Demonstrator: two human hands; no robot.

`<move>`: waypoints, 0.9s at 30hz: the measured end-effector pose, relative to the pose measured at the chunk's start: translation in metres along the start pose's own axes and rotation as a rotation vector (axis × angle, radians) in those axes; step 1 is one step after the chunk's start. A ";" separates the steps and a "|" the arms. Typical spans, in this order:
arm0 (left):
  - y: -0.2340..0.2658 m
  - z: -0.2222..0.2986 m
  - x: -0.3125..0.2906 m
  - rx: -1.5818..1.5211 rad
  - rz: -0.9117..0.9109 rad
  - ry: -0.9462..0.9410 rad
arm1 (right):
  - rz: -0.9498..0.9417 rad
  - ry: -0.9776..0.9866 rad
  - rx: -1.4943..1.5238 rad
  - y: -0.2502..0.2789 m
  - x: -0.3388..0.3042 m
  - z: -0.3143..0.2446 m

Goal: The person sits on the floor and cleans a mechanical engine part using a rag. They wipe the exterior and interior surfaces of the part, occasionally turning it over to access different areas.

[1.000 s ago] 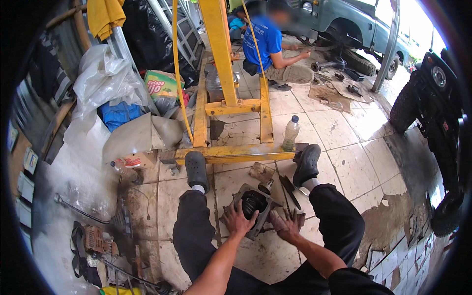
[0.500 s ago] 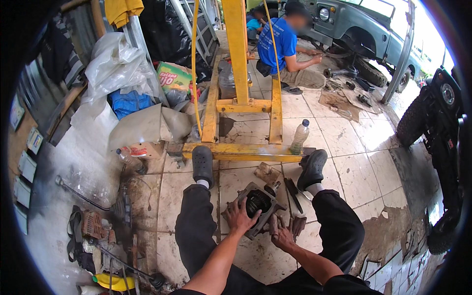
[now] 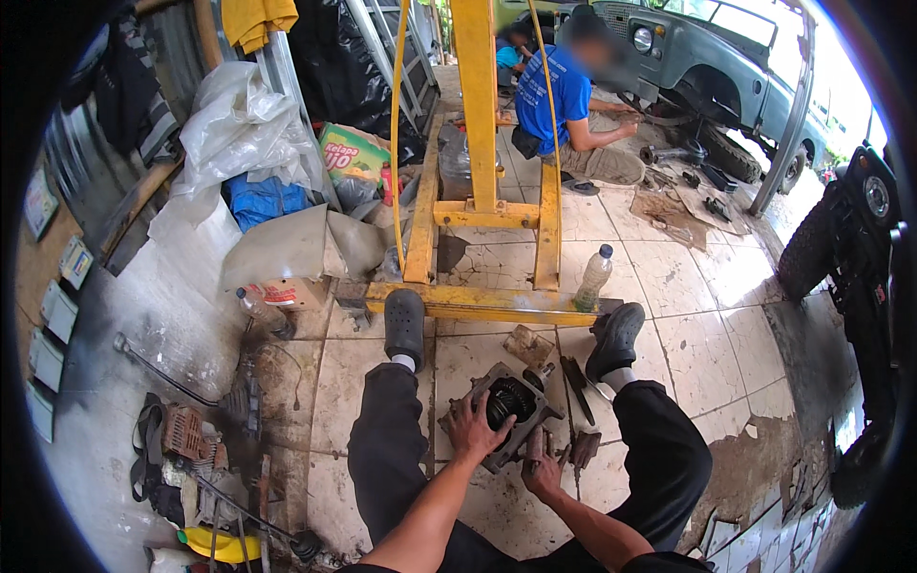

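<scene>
A grey metal gear housing point(image 3: 549, 412) sits on the tiles between my legs, with a dark toothed gear point(image 3: 511, 396) inside its opening. My left hand point(image 3: 476, 432) grips the housing's near left wall, its thumb reaching into the opening. Beside the housing's near right corner, my right hand point(image 3: 543, 476) is closed round a brown, stubby piece point(image 3: 537, 443) whose exact kind I cannot make out. Another brown piece point(image 3: 585, 449) lies just right of it. A long dark flat tool point(image 3: 577, 390) rests on the floor near my right shoe.
A yellow steel hoist frame point(image 3: 458, 301) stands ahead, a plastic bottle point(image 3: 593, 279) on its base. Farther off, a person in blue point(image 3: 559, 100) sits by a grey-green vehicle point(image 3: 707, 67). Greasy parts point(image 3: 186, 435) lie to the left; a black vehicle point(image 3: 860, 286) stands right.
The view has shifted slightly, so the scene sits a little lower and to the right. My right hand has drawn back a bit, and the brown piece now stands out above its fingers.
</scene>
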State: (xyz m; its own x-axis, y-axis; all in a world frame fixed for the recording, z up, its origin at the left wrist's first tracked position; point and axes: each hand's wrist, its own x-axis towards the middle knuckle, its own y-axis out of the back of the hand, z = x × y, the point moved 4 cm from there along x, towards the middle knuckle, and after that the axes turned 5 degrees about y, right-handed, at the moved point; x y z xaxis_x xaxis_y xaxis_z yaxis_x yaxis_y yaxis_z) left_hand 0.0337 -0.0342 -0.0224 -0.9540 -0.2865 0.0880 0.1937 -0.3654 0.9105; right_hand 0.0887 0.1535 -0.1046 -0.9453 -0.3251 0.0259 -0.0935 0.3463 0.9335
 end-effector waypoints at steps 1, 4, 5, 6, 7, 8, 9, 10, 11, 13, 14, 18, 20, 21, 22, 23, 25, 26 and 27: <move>0.001 -0.004 -0.002 0.012 0.001 0.007 | 0.013 -0.022 0.096 0.008 0.003 -0.006; 0.001 -0.008 -0.004 -0.030 -0.028 0.029 | 0.027 -0.105 0.357 0.050 0.004 -0.013; 0.002 -0.006 -0.003 -0.056 -0.039 0.034 | 0.193 -0.131 0.492 0.046 0.001 -0.005; 0.002 -0.004 -0.003 -0.041 -0.029 0.028 | 0.340 -0.112 0.487 0.047 0.004 -0.003; 0.002 -0.002 -0.003 -0.026 -0.019 0.023 | 0.487 -0.092 0.481 0.048 0.008 -0.003; 0.002 -0.001 -0.003 -0.011 -0.010 0.018 | 0.633 -0.073 0.474 0.050 0.009 -0.003; 0.000 -0.003 -0.002 -0.019 -0.021 0.021 | 0.488 -0.104 0.352 0.041 0.011 -0.006; -0.001 -0.004 -0.001 -0.021 -0.018 0.024 | 0.346 -0.138 0.227 0.032 0.011 -0.010; -0.002 -0.005 -0.002 -0.023 -0.014 0.027 | 0.203 -0.171 0.101 0.023 0.010 -0.014; -0.004 -0.006 -0.003 -0.030 -0.008 0.024 | 0.086 -0.098 0.000 0.014 0.005 -0.023; -0.004 -0.006 -0.003 -0.034 -0.006 0.020 | 0.064 -0.118 0.007 0.013 0.004 -0.024; -0.005 -0.007 -0.002 0.012 -0.042 0.031 | -0.048 -0.204 -0.007 0.014 0.007 -0.024; -0.002 -0.005 -0.002 -0.011 -0.036 0.024 | -0.051 -0.246 0.023 0.012 0.008 -0.025; -0.001 -0.004 -0.003 -0.022 -0.032 0.021 | -0.059 -0.234 0.018 0.012 0.005 -0.026; -0.002 -0.005 -0.003 -0.016 -0.029 0.026 | -0.064 -0.220 0.014 0.015 0.002 -0.028; -0.003 -0.005 -0.004 -0.010 -0.025 0.032 | -0.069 -0.205 0.010 0.017 0.002 -0.031; -0.005 -0.006 -0.005 -0.006 -0.012 0.031 | -0.063 -0.160 -0.001 0.023 0.006 -0.024; -0.006 -0.006 -0.005 -0.008 -0.002 0.025 | -0.059 -0.139 -0.009 0.022 0.008 -0.019; -0.007 -0.005 -0.005 -0.011 0.009 0.020 | -0.054 -0.179 -0.018 0.017 0.008 -0.020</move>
State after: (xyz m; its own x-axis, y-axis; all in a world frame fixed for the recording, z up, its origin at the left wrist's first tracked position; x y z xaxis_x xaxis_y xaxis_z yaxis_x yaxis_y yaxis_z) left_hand 0.0380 -0.0351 -0.0316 -0.9476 -0.3070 0.0880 0.2046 -0.3723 0.9053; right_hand 0.0862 0.1389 -0.0815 -0.9797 -0.1808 -0.0871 -0.1417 0.3163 0.9380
